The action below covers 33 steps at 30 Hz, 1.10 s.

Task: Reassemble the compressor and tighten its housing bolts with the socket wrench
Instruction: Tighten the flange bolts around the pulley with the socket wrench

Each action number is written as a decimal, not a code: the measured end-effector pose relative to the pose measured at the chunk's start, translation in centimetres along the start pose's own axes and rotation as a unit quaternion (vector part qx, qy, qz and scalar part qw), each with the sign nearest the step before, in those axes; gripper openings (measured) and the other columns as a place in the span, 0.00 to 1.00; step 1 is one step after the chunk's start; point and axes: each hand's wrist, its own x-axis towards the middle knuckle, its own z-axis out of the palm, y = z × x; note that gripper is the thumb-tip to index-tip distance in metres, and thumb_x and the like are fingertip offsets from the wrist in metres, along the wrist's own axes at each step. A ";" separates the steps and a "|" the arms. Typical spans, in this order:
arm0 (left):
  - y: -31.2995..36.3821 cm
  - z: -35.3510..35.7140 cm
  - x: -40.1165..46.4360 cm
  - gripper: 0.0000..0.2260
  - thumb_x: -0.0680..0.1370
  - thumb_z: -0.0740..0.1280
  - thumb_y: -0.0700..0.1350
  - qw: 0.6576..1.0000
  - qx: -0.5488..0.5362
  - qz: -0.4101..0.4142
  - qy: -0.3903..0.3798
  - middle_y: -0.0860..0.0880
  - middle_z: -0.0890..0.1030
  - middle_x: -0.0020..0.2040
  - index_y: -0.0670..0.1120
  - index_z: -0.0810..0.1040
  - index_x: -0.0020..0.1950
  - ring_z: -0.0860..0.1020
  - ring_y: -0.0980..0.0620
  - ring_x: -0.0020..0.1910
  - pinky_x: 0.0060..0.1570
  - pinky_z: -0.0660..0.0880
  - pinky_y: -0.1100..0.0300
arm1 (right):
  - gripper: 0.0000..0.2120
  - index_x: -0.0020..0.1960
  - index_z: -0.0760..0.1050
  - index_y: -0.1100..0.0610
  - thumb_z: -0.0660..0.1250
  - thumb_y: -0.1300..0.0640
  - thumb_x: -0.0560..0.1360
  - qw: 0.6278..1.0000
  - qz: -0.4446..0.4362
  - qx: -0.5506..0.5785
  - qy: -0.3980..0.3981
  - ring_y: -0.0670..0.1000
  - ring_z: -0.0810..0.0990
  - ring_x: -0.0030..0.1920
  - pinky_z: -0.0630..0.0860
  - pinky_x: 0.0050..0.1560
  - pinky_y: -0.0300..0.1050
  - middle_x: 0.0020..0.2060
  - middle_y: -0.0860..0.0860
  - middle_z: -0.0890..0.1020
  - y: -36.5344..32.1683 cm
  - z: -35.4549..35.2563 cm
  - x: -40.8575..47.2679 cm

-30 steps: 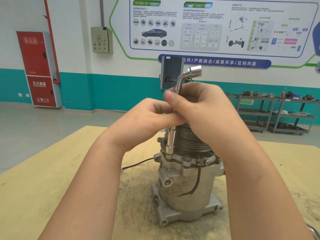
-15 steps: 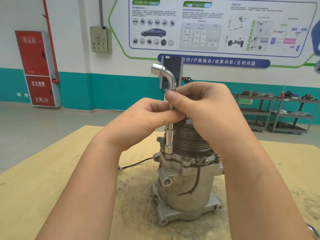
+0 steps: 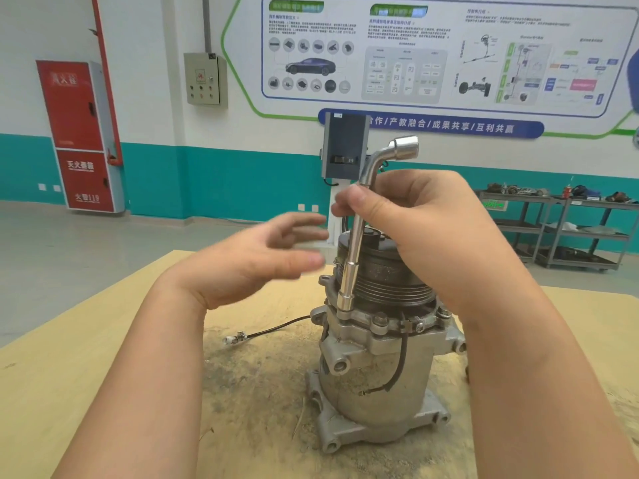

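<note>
A grey metal compressor (image 3: 373, 382) stands upright on the wooden table (image 3: 69, 375), its ribbed black pulley on top. A chrome L-shaped socket wrench (image 3: 349, 271) stands almost upright, its lower socket seated on a housing bolt at the compressor's upper left flange. My right hand (image 3: 425, 233) pinches the wrench shaft just below its bend. The bent upper end points right. Blurred by motion, my left hand (image 3: 262, 261) hovers left of the wrench with its fingers spread, holding nothing. Another housing bolt (image 3: 380, 321) shows on the front flange.
A black wire with a small connector (image 3: 238, 338) trails left from the compressor over a dusty patch. A dark device on a white stand (image 3: 344, 146) rises behind the table. Metal shelving carts (image 3: 560, 229) stand at the far right, a red cabinet (image 3: 77, 133) at the far left.
My left hand has let go of the wrench shaft and drawn away to the left, fingers opening. The wrench's bent end has swung from pointing left to pointing right.
</note>
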 end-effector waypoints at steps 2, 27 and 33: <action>-0.3 0.8 0.2 0.47 0.61 0.76 0.58 0.991 0.060 -0.082 -0.091 0.58 0.69 0.74 0.58 0.60 0.78 0.72 0.58 0.69 0.72 0.66 0.49 | 0.11 0.40 0.81 0.54 0.73 0.45 0.72 0.999 -0.003 0.018 0.039 0.46 0.82 0.35 0.77 0.36 0.40 0.36 0.47 0.85 0.0 0.5 0.1; -3.5 10.7 -1.0 0.56 0.52 0.79 0.69 0.987 -0.038 -0.104 0.120 0.56 0.64 0.74 0.80 0.43 0.68 0.63 0.53 0.74 0.74 0.62 0.45 | 0.07 0.44 0.80 0.56 0.68 0.53 0.77 0.957 -0.011 0.242 0.159 0.54 0.86 0.38 0.81 0.39 0.42 0.38 0.54 0.86 1.4 -2.7 0.8; -0.4 18.6 0.4 0.57 0.58 0.69 0.73 0.923 0.078 -0.159 0.342 0.60 0.50 0.78 0.65 0.36 0.75 0.50 0.52 0.75 0.74 0.54 0.48 | 0.02 0.48 0.76 0.54 0.65 0.58 0.79 0.960 0.000 0.195 0.200 0.53 0.86 0.36 0.84 0.42 0.49 0.38 0.50 0.86 1.8 -3.4 0.6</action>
